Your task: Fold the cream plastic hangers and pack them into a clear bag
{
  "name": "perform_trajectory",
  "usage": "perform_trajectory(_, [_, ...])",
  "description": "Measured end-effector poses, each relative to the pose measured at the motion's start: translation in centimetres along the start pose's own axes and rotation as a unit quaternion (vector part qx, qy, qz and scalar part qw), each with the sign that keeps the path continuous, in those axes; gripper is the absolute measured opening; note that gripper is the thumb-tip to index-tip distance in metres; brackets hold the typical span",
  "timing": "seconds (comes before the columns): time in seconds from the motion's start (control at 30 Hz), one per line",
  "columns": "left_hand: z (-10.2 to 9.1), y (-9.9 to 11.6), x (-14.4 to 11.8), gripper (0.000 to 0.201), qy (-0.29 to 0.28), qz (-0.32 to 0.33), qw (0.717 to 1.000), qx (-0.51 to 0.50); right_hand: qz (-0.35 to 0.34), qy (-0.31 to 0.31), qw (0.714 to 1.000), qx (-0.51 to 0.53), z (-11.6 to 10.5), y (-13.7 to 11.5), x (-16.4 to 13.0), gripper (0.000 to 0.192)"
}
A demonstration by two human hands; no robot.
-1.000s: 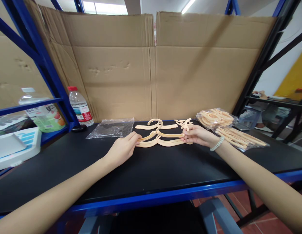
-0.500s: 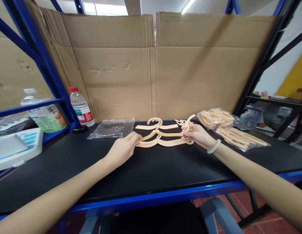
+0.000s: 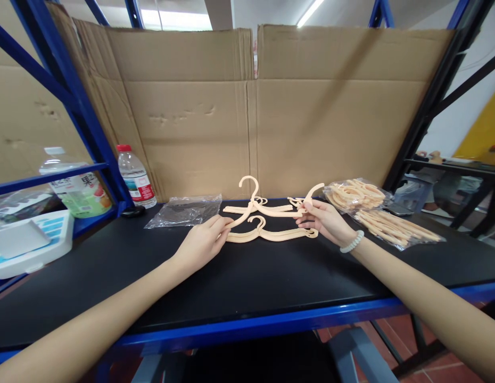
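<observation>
A beige clothes hanger point(image 3: 277, 213) is raised between my hands, its hook standing upward. My left hand point(image 3: 203, 237) pinches its left end. My right hand point(image 3: 325, 219), with a pale bead bracelet on the wrist, is closed around its right end. A curved beige piece point(image 3: 316, 190) sticks up from my right fingers; how it joins the hanger is hidden. Nearer to me, a second beige hanger point(image 3: 285, 234) lies flat on the black tabletop point(image 3: 247, 287). Behind the raised one, more hanger parts point(image 3: 235, 209) lie partly covered.
Clear bags of beige curved parts point(image 3: 355, 194) and beige bars point(image 3: 395, 227) lie at the right. An empty-looking clear bag point(image 3: 186, 210) lies at the left. A red-capped water bottle point(image 3: 136, 178) stands by the blue frame point(image 3: 77, 106). Cardboard point(image 3: 191, 122) walls off the back.
The held hanger has tilted up, so its hook now stands higher, above the others. The nearer hanger's hook has come into sight. Both hands keep their grip in nearly the same places.
</observation>
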State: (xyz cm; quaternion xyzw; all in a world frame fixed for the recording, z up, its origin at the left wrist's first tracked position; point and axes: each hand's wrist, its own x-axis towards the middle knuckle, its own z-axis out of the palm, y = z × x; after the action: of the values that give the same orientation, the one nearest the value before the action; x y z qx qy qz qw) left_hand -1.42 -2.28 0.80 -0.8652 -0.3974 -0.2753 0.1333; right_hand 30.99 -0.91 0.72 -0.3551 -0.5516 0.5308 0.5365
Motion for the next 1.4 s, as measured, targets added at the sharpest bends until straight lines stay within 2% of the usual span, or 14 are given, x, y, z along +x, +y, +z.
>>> perform_trajectory(0.23, [-0.5,0.0,0.2,0.023,0.000,-0.009,1.000,0.004,-0.012,0.007,1.000,0.018,-0.5,-0.1,0.1,0.028])
perform_trajectory(0.47, [-1.1,-0.3,0.2,0.016,-0.016,-0.010,0.996,0.091,-0.003,0.022,1.000,0.018,-3.0,-1.0,1.0,0.024])
perform_trajectory(0.6, [-1.6,-0.6,0.3,0.014,-0.035,0.018,0.991,0.124,0.024,0.002,1.000,-0.010,-4.7,-2.2,1.0,0.026])
perform_trajectory(0.7, [-2.0,-0.8,0.4,0.013,-0.074,0.043,0.988,0.129,0.050,-0.037,0.995,-0.072,-5.7,-2.9,0.9,0.027])
perform_trajectory(0.87, [-2.4,-0.6,0.6,0.013,-0.124,0.116,0.981,0.088,0.046,-0.118,0.955,-0.268,-6.5,-3.2,1.0,0.024])
perform_trajectory(1.03, [-2.5,-0.2,0.6,0.015,-0.172,0.140,0.974,0.054,0.015,-0.200,0.886,-0.417,-6.6,-3.4,1.0,0.027])
perform_trajectory(1.2, [-2.3,-0.3,0.6,0.014,-0.194,0.121,0.973,0.037,0.027,-0.216,0.850,-0.480,-7.2,-2.7,1.3,0.035])
perform_trajectory(1.4, [-1.9,-0.7,0.4,0.017,-0.195,0.117,0.973,0.035,0.026,-0.223,0.831,-0.510,-7.7,-1.8,1.7,0.038])
